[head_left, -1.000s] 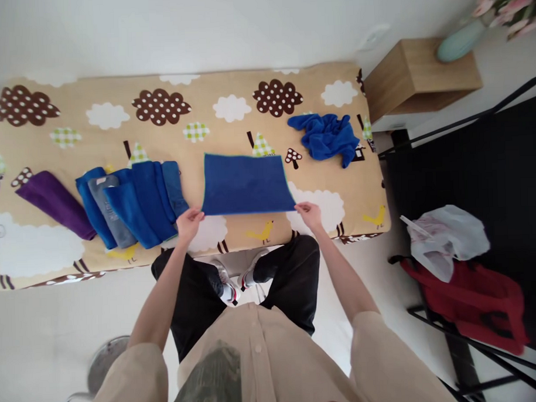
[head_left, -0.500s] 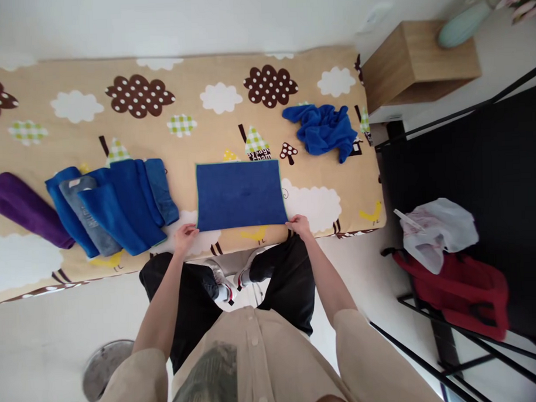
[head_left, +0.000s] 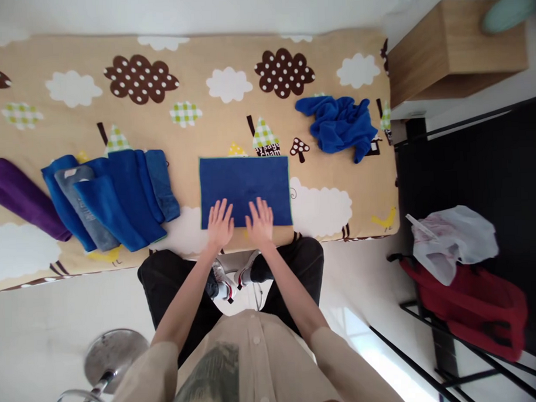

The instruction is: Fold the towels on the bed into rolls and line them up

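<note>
A blue towel (head_left: pixel 245 181) with a thin green edge lies flat as a rectangle on the patterned cloth in front of me. My left hand (head_left: pixel 220 225) rests on its near left part, palm down with fingers spread. Beside it, my right hand (head_left: pixel 260 222) lies flat near the middle of the towel's near edge, fingers stretched out. Neither hand grips anything. A crumpled blue cloth (head_left: pixel 340 125) sits farther back to the right. On the left, several folded blue and grey-blue towels (head_left: pixel 122 194) overlap in a row, with a rolled or folded purple towel (head_left: pixel 24 195) beyond them.
The beige cloth (head_left: pixel 129 129) printed with clouds and trees covers the long surface. A wooden box shelf (head_left: pixel 447 48) is at the back right. A red bag (head_left: pixel 474 311) and white plastic bag (head_left: pixel 454 238) are at right. A round metal stool base (head_left: pixel 113 356) stands on the floor.
Both hands have let go of the towel's near corners and moved inward onto its surface, fingers now spread flat. The view has shifted slightly.
</note>
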`<control>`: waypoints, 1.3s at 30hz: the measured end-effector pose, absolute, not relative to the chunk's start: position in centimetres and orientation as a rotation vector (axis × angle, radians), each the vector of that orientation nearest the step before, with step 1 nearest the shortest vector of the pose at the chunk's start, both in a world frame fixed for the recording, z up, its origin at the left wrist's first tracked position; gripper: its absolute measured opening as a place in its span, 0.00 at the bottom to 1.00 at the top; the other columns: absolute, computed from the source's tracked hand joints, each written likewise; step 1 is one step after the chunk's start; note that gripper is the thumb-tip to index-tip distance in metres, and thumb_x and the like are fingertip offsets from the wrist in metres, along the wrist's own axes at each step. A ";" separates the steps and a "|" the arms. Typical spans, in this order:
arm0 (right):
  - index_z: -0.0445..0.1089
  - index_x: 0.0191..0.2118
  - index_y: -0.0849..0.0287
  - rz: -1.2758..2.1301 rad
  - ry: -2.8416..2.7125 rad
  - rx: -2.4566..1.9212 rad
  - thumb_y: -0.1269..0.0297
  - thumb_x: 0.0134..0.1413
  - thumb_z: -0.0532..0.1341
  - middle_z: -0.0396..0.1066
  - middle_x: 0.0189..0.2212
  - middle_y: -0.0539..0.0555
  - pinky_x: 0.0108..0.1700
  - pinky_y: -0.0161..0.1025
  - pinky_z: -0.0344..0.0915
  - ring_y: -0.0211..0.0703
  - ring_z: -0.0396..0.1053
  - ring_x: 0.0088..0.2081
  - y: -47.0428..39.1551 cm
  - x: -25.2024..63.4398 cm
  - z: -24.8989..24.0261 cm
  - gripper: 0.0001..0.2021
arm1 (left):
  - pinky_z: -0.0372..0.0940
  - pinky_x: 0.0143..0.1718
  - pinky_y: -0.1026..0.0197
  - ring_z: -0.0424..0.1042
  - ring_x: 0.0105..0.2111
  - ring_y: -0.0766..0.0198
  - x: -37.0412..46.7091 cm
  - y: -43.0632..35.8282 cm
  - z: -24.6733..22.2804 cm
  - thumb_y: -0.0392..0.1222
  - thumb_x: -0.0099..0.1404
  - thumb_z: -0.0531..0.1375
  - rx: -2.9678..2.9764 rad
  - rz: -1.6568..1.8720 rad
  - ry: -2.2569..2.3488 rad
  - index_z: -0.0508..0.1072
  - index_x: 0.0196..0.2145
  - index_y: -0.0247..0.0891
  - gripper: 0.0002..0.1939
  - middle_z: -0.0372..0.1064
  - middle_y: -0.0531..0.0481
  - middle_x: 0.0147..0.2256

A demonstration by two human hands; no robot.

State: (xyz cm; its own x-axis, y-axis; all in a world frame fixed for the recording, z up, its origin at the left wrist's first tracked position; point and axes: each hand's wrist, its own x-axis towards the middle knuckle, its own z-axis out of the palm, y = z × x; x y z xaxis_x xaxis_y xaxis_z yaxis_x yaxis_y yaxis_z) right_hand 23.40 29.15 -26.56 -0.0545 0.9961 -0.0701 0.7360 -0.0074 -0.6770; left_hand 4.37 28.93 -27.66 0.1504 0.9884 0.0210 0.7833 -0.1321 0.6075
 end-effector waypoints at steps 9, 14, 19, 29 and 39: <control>0.53 0.75 0.58 0.794 -2.178 -1.789 0.60 0.73 0.49 0.43 0.77 0.57 0.77 0.61 0.36 0.51 0.39 0.78 31.0 29.0 -31.8 0.29 | 0.38 0.75 0.36 0.42 0.76 0.48 -1.4 29.9 -32.5 0.48 0.77 0.48 1.973 0.390 1.725 0.57 0.73 0.36 0.32 0.43 0.40 0.75; 0.59 0.73 0.60 0.858 -2.310 -1.622 0.59 0.69 0.55 0.53 0.74 0.60 0.77 0.59 0.44 0.52 0.47 0.76 28.9 37.1 -30.9 0.30 | 0.42 0.75 0.36 0.51 0.74 0.45 -7.2 25.0 -32.1 0.52 0.74 0.56 2.056 0.320 1.545 0.64 0.70 0.38 0.32 0.54 0.38 0.72; 0.71 0.64 0.58 0.899 -2.428 -1.532 0.69 0.60 0.60 0.63 0.69 0.59 0.73 0.60 0.55 0.56 0.59 0.72 29.8 39.7 -30.1 0.26 | 0.47 0.75 0.38 0.60 0.70 0.49 -7.3 24.3 -32.3 0.39 0.73 0.53 2.071 0.345 1.475 0.72 0.64 0.41 0.24 0.63 0.39 0.68; 0.82 0.46 0.57 0.926 -1.870 -1.754 0.81 0.40 0.52 0.81 0.51 0.56 0.64 0.54 0.70 0.49 0.76 0.56 28.9 41.7 -30.7 0.30 | 0.67 0.59 0.40 0.76 0.53 0.50 -7.7 26.6 -32.2 0.33 0.68 0.51 1.808 0.596 1.540 0.82 0.47 0.41 0.20 0.79 0.41 0.51; 0.83 0.40 0.55 1.178 -1.521 -1.813 0.67 0.47 0.61 0.82 0.45 0.55 0.59 0.50 0.72 0.51 0.78 0.49 28.0 40.5 -29.5 0.16 | 0.72 0.49 0.53 0.77 0.43 0.55 -6.4 26.6 -30.5 0.42 0.62 0.57 1.259 0.615 1.801 0.81 0.43 0.39 0.16 0.80 0.44 0.45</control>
State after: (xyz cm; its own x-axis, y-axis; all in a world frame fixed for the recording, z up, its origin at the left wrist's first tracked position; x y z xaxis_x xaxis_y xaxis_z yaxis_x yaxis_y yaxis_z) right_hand 40.54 28.02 -29.47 0.0048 0.9542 -0.2990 0.5284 -0.2563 -0.8094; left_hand -6.45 26.61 -30.51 -0.1496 0.9238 -0.3524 0.5153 0.3770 0.7696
